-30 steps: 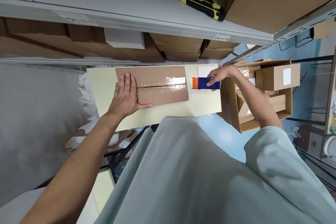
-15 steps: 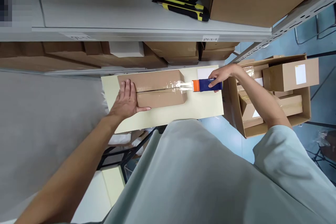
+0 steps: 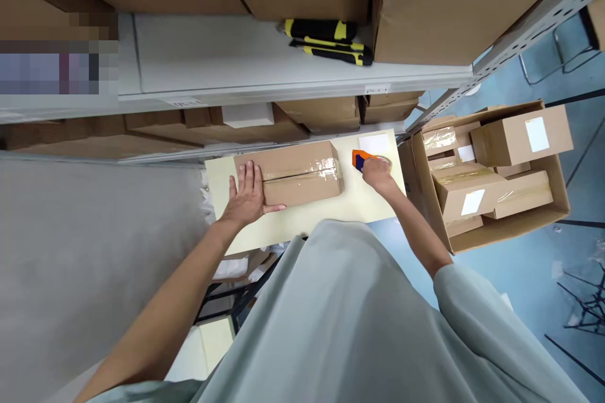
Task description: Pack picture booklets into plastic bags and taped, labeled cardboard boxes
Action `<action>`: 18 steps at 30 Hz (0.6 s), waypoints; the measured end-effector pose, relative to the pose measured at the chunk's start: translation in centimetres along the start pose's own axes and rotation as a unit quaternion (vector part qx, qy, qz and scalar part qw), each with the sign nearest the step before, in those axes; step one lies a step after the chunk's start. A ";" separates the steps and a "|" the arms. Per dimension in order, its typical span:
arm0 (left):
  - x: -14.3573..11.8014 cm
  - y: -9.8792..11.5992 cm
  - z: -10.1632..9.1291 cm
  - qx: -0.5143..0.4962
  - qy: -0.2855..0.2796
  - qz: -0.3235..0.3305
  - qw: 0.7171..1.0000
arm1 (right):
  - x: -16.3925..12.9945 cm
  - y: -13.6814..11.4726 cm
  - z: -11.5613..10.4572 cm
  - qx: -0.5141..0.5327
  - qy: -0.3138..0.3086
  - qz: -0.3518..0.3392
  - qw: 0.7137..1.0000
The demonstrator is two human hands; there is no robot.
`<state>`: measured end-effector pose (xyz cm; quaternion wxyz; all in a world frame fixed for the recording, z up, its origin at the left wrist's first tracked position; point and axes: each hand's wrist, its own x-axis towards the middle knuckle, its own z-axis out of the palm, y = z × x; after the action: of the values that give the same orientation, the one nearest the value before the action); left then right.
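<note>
While I stand at the pale yellow table (image 3: 302, 220) in the middle of the frame, grey metal shelves (image 3: 236, 75) fill the upper part, with brown cartons on them and two black-and-yellow knives (image 3: 326, 41) lying on the shelf board in the upper middle. At the right of the frame, an open carton (image 3: 515, 227) on the blue floor holds several small taped boxes (image 3: 520, 135). A white label (image 3: 373, 143) lies on the table near its far right corner.

Compared with half a second ago, the tape no longer stretches from the box to the dispenser; the strip now lies pressed over the right end of the box, and my right hand has come closer to me and lower, with the dispenser turned under it.

The long cardboard box (image 3: 302, 170) lies flat on the table, its seam covered with clear tape. My left hand (image 3: 248, 192) rests open and flat on the left end of the box, fingers spread. My right hand (image 3: 377, 171) is just beside the right end of the box, not touching it, and is closed around the orange and blue tape dispenser (image 3: 359, 159), which sits on the table.
</note>
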<state>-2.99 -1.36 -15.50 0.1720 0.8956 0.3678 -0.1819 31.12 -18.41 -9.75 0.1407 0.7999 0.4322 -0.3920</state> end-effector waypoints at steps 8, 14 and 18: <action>1.8 6.3 -5.6 -0.055 0.160 0.178 0.969 | -5.6 -5.8 -5.1 0.105 0.239 -0.049 0.964; 5.8 8.8 -13.1 -0.098 0.288 0.210 0.929 | -4.9 -15.2 -14.2 0.035 0.368 -0.205 0.906; 7.3 7.0 -15.5 -0.143 0.270 0.155 0.940 | -2.5 -19.4 -18.0 -0.007 0.352 -0.217 0.911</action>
<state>9.99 5.17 -4.08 0.2189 0.9228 0.2795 0.1499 23.87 1.68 6.13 -0.1038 0.7718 0.6188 -0.1028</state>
